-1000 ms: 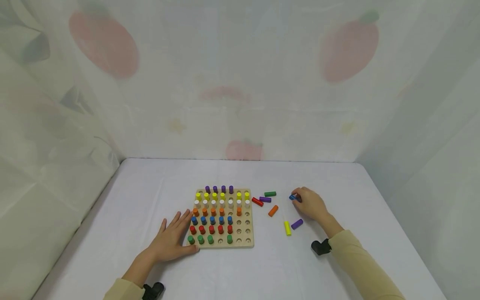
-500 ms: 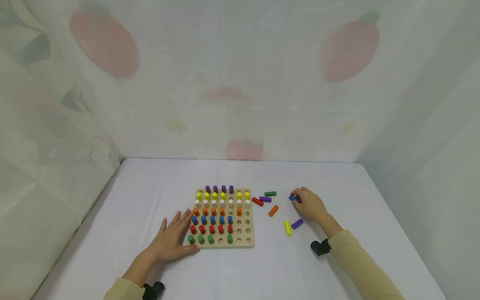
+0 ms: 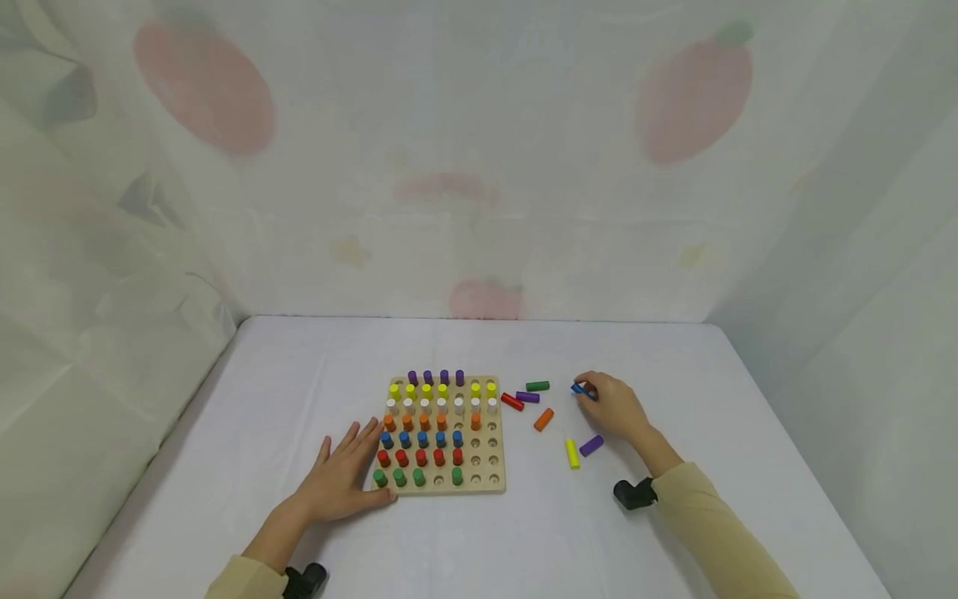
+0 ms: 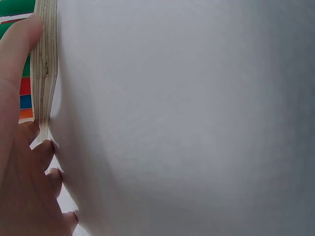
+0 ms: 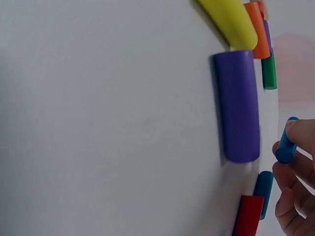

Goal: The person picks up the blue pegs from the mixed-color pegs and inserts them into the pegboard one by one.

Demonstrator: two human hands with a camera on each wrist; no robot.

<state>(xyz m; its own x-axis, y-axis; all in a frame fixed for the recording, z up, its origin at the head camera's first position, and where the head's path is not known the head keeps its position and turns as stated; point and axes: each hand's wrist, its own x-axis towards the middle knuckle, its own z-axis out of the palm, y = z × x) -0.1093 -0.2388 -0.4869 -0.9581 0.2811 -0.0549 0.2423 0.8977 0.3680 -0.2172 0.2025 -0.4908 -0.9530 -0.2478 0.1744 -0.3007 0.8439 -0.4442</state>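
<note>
At the left of a wooden pegboard [image 3: 490, 482], my left hand [image 3: 340, 478] lies with fingers spread along the board's side. Its thumb [image 4: 29, 34] touches the board's edge in the left wrist view. Upright coloured pegs stand in rows on the board, with several bare holes, mostly at the right. My right hand [image 3: 617, 406] pinches a blue peg [image 5: 287, 142] between thumb and finger, right of the board. Under that hand, a second blue peg [image 5: 264, 191] and a red peg [image 5: 248, 216] lie on the table in the right wrist view.
Between board and right hand lie loose pegs: green [image 3: 537, 386], red [image 3: 512, 402], purple [image 3: 527, 398] and orange [image 3: 544, 419]. Nearer are a yellow peg [image 3: 572, 454] and another purple peg [image 3: 591, 446]. A white cloth covers the table [image 3: 449, 549]; curtains [image 3: 479, 208] surround it.
My right hand has shifted slightly left with the blue peg in its fingers, raising it a little. My left hand stays in place at the board.
</note>
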